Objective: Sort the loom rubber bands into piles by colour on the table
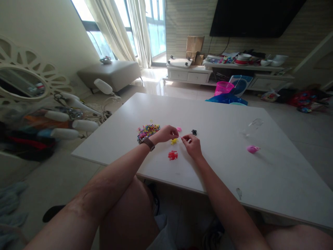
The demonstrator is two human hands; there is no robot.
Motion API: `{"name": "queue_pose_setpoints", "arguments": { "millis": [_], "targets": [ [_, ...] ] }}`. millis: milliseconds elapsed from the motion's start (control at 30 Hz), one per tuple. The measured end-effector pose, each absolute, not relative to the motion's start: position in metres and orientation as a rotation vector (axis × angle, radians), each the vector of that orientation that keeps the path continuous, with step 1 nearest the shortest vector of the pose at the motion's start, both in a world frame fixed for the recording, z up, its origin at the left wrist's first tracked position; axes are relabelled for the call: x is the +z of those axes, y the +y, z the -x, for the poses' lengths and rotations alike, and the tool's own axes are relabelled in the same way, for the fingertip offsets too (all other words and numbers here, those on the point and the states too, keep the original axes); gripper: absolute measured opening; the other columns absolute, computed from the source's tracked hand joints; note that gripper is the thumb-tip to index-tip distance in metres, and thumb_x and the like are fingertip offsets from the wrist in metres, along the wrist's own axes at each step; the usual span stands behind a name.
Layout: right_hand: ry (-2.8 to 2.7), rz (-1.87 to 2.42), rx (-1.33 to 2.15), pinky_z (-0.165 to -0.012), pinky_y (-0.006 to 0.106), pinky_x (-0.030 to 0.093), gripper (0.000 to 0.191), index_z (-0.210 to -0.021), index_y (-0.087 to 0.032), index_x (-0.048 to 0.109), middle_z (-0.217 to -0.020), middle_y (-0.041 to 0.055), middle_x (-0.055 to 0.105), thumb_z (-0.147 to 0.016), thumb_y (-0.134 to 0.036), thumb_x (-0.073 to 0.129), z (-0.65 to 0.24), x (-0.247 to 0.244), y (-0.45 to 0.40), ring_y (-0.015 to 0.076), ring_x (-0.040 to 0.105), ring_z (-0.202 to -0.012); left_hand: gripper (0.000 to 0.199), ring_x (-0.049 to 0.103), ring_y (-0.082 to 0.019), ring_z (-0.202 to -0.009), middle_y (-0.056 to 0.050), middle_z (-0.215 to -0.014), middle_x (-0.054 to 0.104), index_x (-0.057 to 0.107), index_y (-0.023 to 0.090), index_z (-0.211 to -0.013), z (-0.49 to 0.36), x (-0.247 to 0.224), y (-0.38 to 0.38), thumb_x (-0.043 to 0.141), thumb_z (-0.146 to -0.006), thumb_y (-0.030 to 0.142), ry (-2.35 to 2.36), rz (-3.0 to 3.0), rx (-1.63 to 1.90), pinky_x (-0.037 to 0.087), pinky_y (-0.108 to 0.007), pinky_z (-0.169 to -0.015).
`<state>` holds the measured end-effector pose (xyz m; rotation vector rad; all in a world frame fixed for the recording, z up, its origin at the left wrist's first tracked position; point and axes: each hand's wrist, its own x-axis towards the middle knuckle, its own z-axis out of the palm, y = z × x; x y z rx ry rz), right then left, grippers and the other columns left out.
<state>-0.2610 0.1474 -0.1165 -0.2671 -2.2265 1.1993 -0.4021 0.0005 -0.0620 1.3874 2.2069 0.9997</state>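
Over the white table (221, 166), my left hand (168, 134), with a watch (148, 142) on its wrist, and my right hand (192, 144) come close together. Both are closed in a pinch on a thin pink rubber band (180, 136) that spans the small gap between the fingertips. A mixed heap of coloured rubber bands (149, 131) lies left of my left hand. Around my hands are small sorted piles: yellow bands (174, 141) beneath, red bands (172, 155) nearer me, pink bands (179, 129) behind, and black bands (194, 132) behind my right hand.
On the table's right lie a pink object (253, 149) and a clear plastic item (256, 123). A lamp with white shades (103, 86) stands by the left edge. Beyond the far edge are a pink basket (223, 88) and a low TV cabinet (197, 77).
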Motion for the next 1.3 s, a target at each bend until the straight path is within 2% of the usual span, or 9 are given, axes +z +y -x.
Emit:
{"name": "queue_pose_setpoints", "arguments": {
  "millis": [1067, 1300],
  "targets": [
    [-2.223, 0.273, 1.211, -0.059, 0.028, 0.045, 0.015, -0.077, -0.02, 0.067, -0.078, 0.003, 0.069, -0.083, -0.033, 0.063, 0.2602, -0.1149, 0.1473, 0.0158, 0.058, -0.065, 0.015, 0.057, -0.011, -0.059, -0.005, -0.067, 0.07, 0.077, 0.011, -0.08, 0.3998, -0.0596, 0.0006, 0.068, -0.077, 0.022, 2.208, -1.364, 1.01, 0.04, -0.021, -0.055],
    [-2.194, 0.299, 1.223, -0.058, 0.027, 0.045, 0.013, -0.078, -0.02, 0.066, -0.079, 0.0027, 0.069, -0.083, -0.032, 0.062, 0.2596, -0.1132, 0.1461, 0.0152, 0.057, -0.065, 0.012, 0.061, -0.012, -0.057, -0.006, -0.064, 0.07, 0.077, 0.011, -0.079, 0.407, -0.0636, -0.0017, 0.066, -0.078, 0.017, 2.459, -0.973, 1.11, 0.044, -0.021, -0.057]
  ]
}}
